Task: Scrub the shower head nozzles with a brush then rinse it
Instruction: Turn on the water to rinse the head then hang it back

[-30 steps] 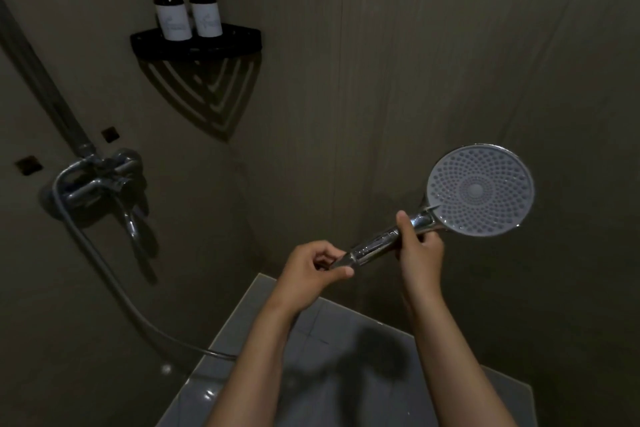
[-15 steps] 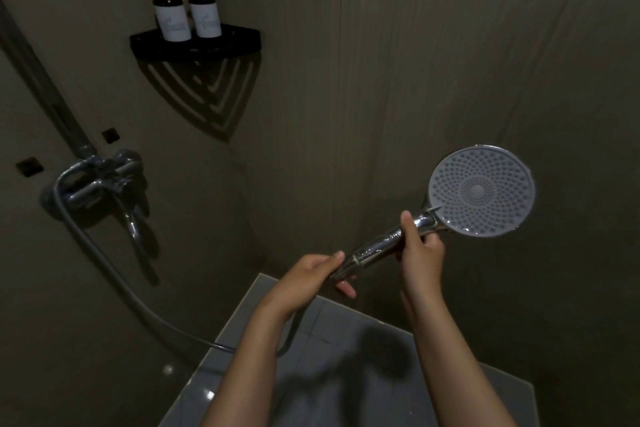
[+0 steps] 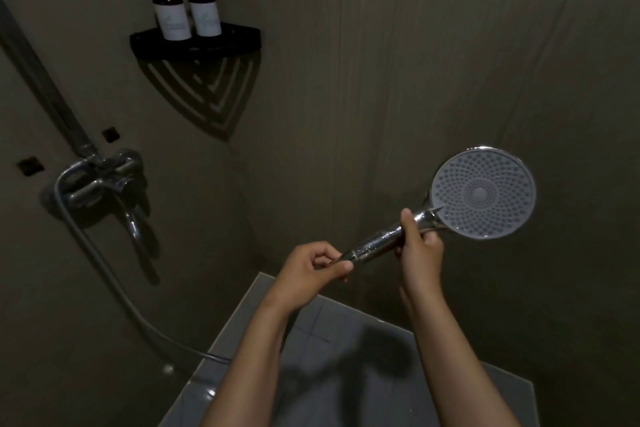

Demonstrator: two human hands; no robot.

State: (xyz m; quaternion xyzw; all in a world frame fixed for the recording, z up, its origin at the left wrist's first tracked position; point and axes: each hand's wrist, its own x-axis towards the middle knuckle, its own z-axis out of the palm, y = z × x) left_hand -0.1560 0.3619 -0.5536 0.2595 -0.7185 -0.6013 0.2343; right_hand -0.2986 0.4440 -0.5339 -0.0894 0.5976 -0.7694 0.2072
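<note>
Far left of the fingers, a chrome wall mixer tap [image 3: 100, 180] feeds a grey flexible hose [image 3: 114, 284] that drops toward the floor. Above it, a black corner shelf [image 3: 242, 42] bears two dark pump bottles with pale labels [image 3: 171, 21]. The left hand [image 3: 308, 270] is curled, its thumb and fingertips pinching the bottom end of the round chrome shower head with a grey nozzle face [image 3: 483, 192]. The right hand [image 3: 420, 250] wraps the handle higher up, thumb laid along it. The nozzle disc sits just beyond its fingertips, facing the camera.

Dim brown walls [image 3: 415, 45]; grey tiled floor [image 3: 346, 357]; black corner shelf [image 3: 194, 45].
</note>
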